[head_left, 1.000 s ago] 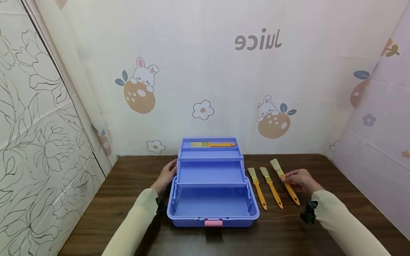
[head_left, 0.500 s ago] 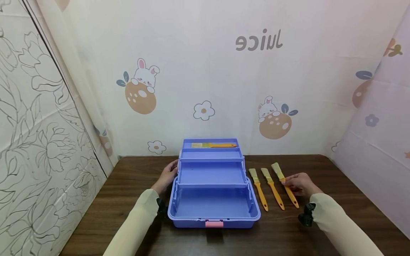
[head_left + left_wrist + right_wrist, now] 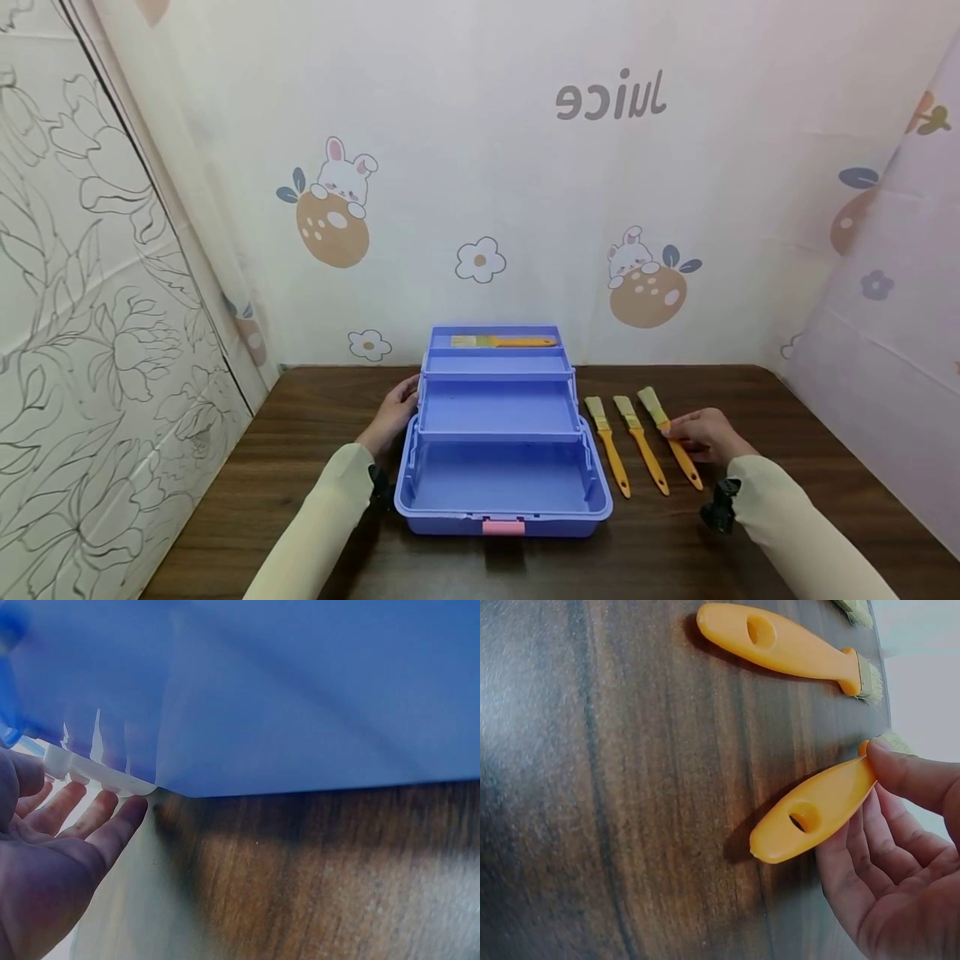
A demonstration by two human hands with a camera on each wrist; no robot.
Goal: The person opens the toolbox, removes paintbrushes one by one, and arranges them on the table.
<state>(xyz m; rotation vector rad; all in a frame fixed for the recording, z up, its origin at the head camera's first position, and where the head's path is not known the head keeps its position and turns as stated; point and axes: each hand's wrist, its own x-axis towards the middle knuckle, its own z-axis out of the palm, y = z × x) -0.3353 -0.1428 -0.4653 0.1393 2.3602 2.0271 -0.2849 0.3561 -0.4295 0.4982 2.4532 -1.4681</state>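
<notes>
In the head view my right hand (image 3: pixel 705 433) pinches the rightmost paintbrush (image 3: pixel 681 454) near the base of its orange handle. The right wrist view shows the thumb on top of that handle (image 3: pixel 814 817) and the fingers beneath it. Two like paintbrushes (image 3: pixel 613 458) (image 3: pixel 648 458) lie side by side to its left. A blue-purple tiered toolbox (image 3: pixel 502 525) stands open at the middle. Another paintbrush (image 3: pixel 517 342) lies across its top tray. My left hand (image 3: pixel 396 410) touches the toolbox's left side toward the back, its fingertips against the box edge in the left wrist view.
Under everything is a dark wood table (image 3: pixel 315 467). A patterned curtain (image 3: pixel 480 167) hangs behind its far edge, and a flower-print panel (image 3: pixel 97 375) rises at the left. The toolbox's pink latch (image 3: pixel 503 527) faces forward.
The rightmost paintbrush has shifted slightly nearer and turned a little, with my right hand moving along. My left hand keeps its place at the toolbox. The head view has drifted slightly.
</notes>
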